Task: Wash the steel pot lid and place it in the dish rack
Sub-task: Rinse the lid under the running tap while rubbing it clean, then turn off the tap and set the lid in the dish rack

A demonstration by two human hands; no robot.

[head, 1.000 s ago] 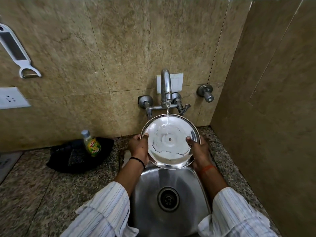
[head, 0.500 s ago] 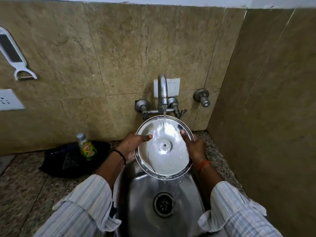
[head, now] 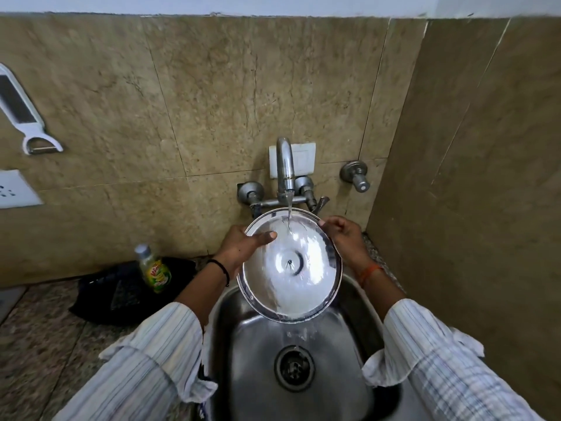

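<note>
1. Your left hand (head: 243, 247) and right hand (head: 343, 235) each grip the lid (head: 290, 264) by its rim, frame centre, over the sink (head: 343, 338).
2. Keep it tilted under the tap (head: 285, 168) so water sheets off the low edge.
3. Turn it slowly; wet steel probably slips.

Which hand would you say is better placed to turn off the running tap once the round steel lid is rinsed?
Probably the right hand: it grips the round steel lid at its upper rim, just below the tap's right lever. The left hand holds the left rim, thumb across the wet face.
</note>
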